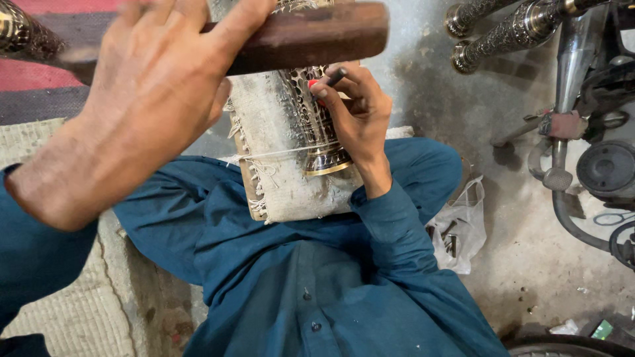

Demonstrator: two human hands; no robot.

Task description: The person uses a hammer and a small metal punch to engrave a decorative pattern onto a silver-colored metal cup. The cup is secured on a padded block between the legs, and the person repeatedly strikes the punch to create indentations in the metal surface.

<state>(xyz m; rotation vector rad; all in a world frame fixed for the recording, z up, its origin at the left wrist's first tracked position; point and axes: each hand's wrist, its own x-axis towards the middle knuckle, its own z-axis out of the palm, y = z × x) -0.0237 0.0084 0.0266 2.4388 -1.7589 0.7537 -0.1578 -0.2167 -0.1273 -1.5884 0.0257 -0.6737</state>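
Embossed brass-coloured tube [319, 129] just above the middle of the frame, lying lengthwise on a cloth-wrapped block [268, 125] and bound to it with a thin white string [264, 156]. Block propped on the lap, against teal clothing. Polished plain band at the tube's lower end, dense relief pattern above it.

Right hand [360, 112] curled over the right side of the tube, fingers pinched round a small dark punch [335, 77], its tip set close to the patterned surface; contact itself hard to make out. Small red spot beside the fingertips, kind unclear.

Left hand [152, 92] large and blurred in the upper left, closed round a wooden mallet [311, 36] held across the top of the frame, above the tube and apart from it.

Further out: clear plastic bag [463, 221] with small metal pieces on the grey concrete floor [529, 277], right of the knee. Two more ornate metal tubes [509, 33] in the upper right corner. Dark machine parts [605, 168] along the right edge. Pale woven mat [59, 311] at lower left.
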